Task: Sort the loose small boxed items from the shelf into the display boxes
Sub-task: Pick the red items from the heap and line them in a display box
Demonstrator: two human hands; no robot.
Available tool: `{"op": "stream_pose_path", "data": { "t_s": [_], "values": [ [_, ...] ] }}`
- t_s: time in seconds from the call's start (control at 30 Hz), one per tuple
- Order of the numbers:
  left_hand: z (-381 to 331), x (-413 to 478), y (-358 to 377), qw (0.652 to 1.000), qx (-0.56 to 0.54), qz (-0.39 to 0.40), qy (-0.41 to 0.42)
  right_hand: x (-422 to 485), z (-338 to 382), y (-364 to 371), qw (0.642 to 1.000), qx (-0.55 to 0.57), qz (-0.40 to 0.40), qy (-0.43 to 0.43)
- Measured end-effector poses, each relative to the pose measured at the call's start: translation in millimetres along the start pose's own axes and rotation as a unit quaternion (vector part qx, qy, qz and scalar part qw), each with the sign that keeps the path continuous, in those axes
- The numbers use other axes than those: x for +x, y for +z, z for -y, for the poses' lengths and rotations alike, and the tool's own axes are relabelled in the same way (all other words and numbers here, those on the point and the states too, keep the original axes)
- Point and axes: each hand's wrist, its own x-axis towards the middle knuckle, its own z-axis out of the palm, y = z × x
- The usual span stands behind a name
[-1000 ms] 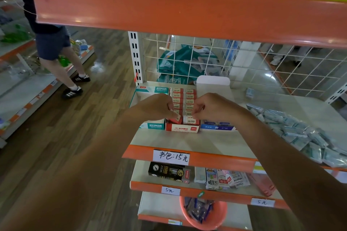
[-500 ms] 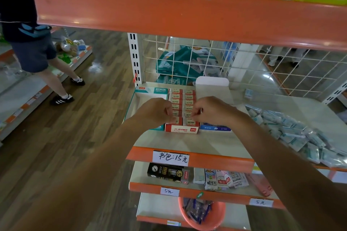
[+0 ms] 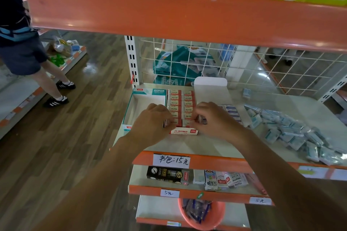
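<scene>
A red display box [image 3: 184, 131] stands on the grey shelf [image 3: 206, 144], filled with two rows of small red-and-white boxed items [image 3: 181, 103]. My left hand [image 3: 152, 120] pinches the front item of the left row. My right hand [image 3: 216, 118] pinches the front item of the right row. To the left lies a teal-and-white display box [image 3: 135, 105], showing an empty white inside. To the right a blue-and-white display box [image 3: 232, 110] with a raised lid is partly hidden by my right hand.
A heap of loose blue-white wrapped items [image 3: 293, 133] lies at the shelf's right. The orange upper shelf edge [image 3: 169, 11] hangs overhead; a wire grid [image 3: 244, 67] backs the shelf. Lower shelves hold small goods, an orange basket [image 3: 201, 214] sits below. A person [image 3: 24, 50] stands at left.
Both hands have moved slightly forward to the front row of the red box. The person at the left has stepped closer.
</scene>
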Motion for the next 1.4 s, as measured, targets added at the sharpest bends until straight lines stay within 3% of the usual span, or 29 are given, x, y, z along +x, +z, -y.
{"op": "stream_pose_path", "data": {
  "t_s": [0.17,0.53,0.93,1.4],
  "values": [
    [9.2,-8.8,7.1,0.996,0.038,-0.035,0.078,-11.0,-0.8,10.9,0.998,-0.026,-0.048,-0.03],
    [15.1,-11.5,17.4,0.993,0.041,-0.063,0.089,-24.5,-14.5,50.4,0.988,-0.037,-0.152,-0.01],
    [21.6,-10.6,22.7,0.985,0.016,-0.111,0.129,-27.1,-11.4,54.3,0.981,-0.07,-0.181,0.018],
    [15.0,-11.0,27.1,0.989,0.032,-0.106,0.102,-28.5,-12.2,55.9,0.979,-0.073,-0.188,0.035]
  ]
}}
